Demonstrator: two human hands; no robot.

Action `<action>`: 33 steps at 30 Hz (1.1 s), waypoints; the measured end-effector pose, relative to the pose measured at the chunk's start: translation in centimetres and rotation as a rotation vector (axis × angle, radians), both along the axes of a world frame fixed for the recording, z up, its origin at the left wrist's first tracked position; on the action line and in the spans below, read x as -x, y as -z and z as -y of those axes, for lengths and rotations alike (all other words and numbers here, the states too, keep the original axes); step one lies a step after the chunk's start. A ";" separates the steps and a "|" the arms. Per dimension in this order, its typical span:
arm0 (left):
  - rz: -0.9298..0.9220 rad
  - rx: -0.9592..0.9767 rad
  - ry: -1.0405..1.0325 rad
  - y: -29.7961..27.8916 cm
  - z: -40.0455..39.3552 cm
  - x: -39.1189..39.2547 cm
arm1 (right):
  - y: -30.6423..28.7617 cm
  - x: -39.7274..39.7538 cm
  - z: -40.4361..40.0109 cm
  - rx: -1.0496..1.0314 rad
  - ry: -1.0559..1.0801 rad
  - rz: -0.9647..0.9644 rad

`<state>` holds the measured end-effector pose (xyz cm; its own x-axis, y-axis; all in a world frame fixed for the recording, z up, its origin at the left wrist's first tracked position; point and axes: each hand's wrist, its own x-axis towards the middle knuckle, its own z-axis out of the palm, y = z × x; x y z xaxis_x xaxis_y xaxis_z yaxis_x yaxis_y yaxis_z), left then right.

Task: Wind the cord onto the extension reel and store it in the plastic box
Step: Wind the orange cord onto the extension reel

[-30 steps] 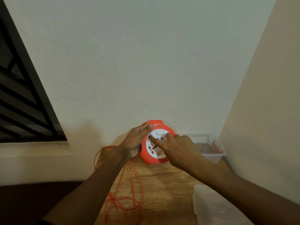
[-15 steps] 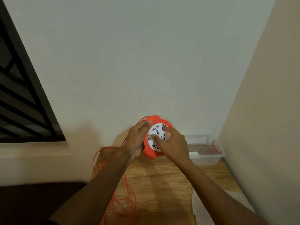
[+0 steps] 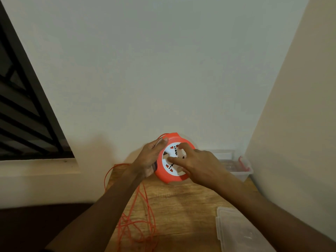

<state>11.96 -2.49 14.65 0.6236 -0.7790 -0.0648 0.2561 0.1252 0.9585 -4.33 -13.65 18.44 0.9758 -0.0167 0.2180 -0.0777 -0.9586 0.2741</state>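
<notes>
The round orange extension reel (image 3: 164,174) with a white socket face is held up on edge above the wooden table (image 3: 183,197). My left hand (image 3: 150,158) grips its left rim, thumb on the top edge. My right hand (image 3: 197,165) lies over the white face with fingers spread, fingertips pressing into its recesses. Loose orange cord (image 3: 143,213) hangs from the reel's left side and lies in tangled loops on the table's near left. The clear plastic box (image 3: 241,172) stands at the far right corner, partly hidden behind my right hand.
The box's clear lid (image 3: 238,231) lies on the table's near right. White walls close in behind and on the right. A dark barred window (image 3: 23,113) is at the left, with a sill below it.
My right hand's fingers have shifted around the reel's white face, whose sockets have rotated. The reel stays in my left hand at about the same place.
</notes>
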 end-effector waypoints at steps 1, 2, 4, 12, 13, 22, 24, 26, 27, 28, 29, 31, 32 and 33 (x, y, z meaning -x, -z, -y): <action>0.010 -0.002 0.011 0.0 0.0 0.0 | -0.3 -0.1 -0.1 0.035 0.003 -0.012; 0.020 -0.002 0.021 0.0 0.0 -0.1 | -0.5 0.0 -0.3 0.066 0.013 -0.021; 0.032 0.005 0.027 -0.1 0.2 0.0 | -0.7 0.0 -0.7 0.119 0.039 -0.018; 0.024 -0.009 -0.005 0.0 0.2 0.1 | 0.5 -1.0 -0.8 0.142 0.056 -0.046; 0.019 -0.010 -0.012 0.1 0.2 0.3 | 0.7 -1.2 -0.7 0.145 0.049 -0.032; 0.045 0.090 -0.131 -0.5 1.1 1.1 | 1.9 -2.7 -1.0 -0.605 0.379 0.394; 0.050 0.109 -0.171 -0.2 1.3 1.2 | 1.7 -3.0 -1.0 -1.112 0.442 0.445; 0.046 0.100 -0.203 0.1 1.3 1.2 | 1.6 -2.9 -1.1 -1.606 0.472 0.433; 0.040 0.097 -0.205 0.2 1.2 1.2 | 1.7 -2.8 -1.3 -1.697 0.477 0.414; 0.035 0.097 -0.202 0.2 1.2 1.1 | 1.8 -2.6 -1.4 -1.687 0.472 0.385; 0.033 0.101 -0.195 0.2 1.2 1.0 | 1.9 -2.4 -1.5 -1.586 0.456 0.363; 0.024 0.103 -0.181 0.3 1.3 0.8 | 1.8 -1.7 -1.4 -1.161 0.413 0.344; 0.015 0.093 -0.176 0.3 1.2 0.8 | 1.7 -1.3 -1.2 -0.899 0.402 0.346; 0.008 0.078 -0.172 0.3 1.1 0.7 | 1.5 -0.9 -0.9 -0.659 0.386 0.347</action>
<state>11.24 -3.59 14.39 0.7486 -0.6630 -0.0024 0.2164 0.2409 0.9461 -3.40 -12.71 16.91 0.7550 -0.5646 0.3336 -0.4095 -0.8032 -0.4326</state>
